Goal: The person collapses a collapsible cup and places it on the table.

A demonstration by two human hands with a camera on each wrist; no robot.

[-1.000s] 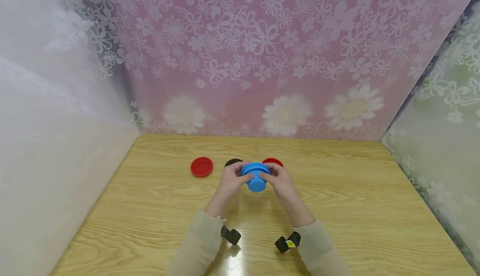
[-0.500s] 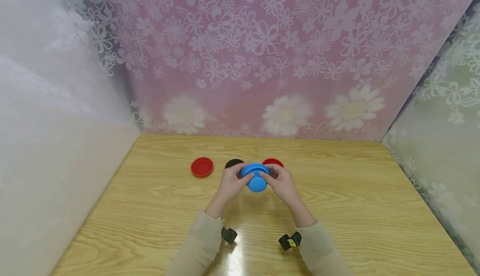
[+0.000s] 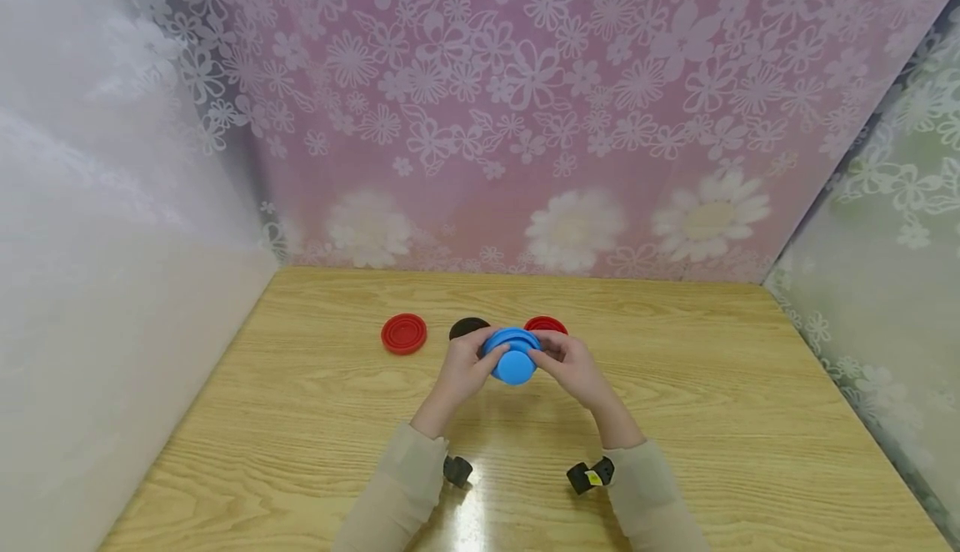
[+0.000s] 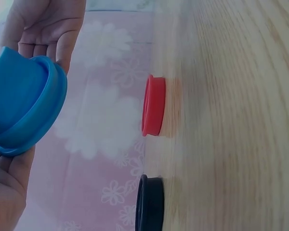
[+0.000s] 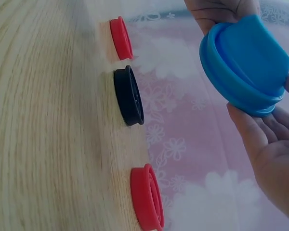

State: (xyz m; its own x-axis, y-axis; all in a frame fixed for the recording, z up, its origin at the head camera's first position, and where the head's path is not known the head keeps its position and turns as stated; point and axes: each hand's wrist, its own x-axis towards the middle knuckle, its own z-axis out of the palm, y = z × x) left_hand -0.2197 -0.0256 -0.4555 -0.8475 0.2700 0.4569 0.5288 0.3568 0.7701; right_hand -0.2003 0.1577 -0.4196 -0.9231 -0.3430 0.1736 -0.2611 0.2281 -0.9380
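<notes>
A blue collapsible silicone cup [image 3: 515, 366] is held above the table between both hands, its base tilted toward me. My left hand [image 3: 463, 366] grips its left side, thumb on the cup wall and fingers behind the rim. On the other side my right hand [image 3: 576, 368] grips it in the same manner. The left wrist view shows the cup [image 4: 26, 103] partly folded, its wall bulging unevenly past the wide rim. From the right wrist the cup [image 5: 245, 67] looks likewise lopsided, with fingers under the rim.
Behind the hands lie a flat black ringed disc [image 3: 469, 328] and a red one [image 3: 545, 324], both partly covered. Another red ringed disc [image 3: 404, 333] lies farther left on the wooden table [image 3: 712, 393]. A pink flowered backdrop [image 3: 465, 118] rises at the table's far edge.
The blue cup has tipped and flattened so its round base faces me more. My right thumb has slid to the right along the cup, and the right forearm has shifted slightly right.
</notes>
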